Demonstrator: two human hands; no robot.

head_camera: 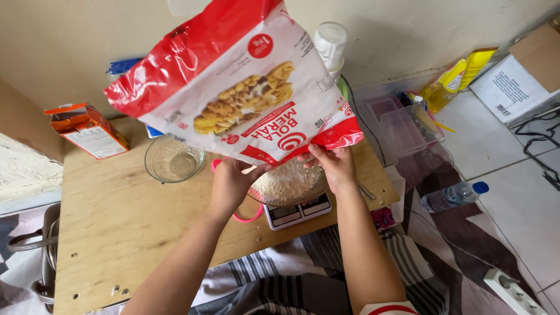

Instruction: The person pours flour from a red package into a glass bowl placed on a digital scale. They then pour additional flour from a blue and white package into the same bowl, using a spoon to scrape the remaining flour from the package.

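- The left hand (230, 184) and the right hand (337, 166) are both closed on the lower edge of a red and white flour bag (239, 81).
- The bag is tilted above a bowl of flour (289, 184) on a kitchen scale (297, 213) on the desk (116, 221).
- Pouring seems in progress; next calls for watching the scale display.

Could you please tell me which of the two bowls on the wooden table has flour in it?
The bowl on the kitchen scale, under the tilted red-and-white bag. The clear glass bowl left of it holds no flour.
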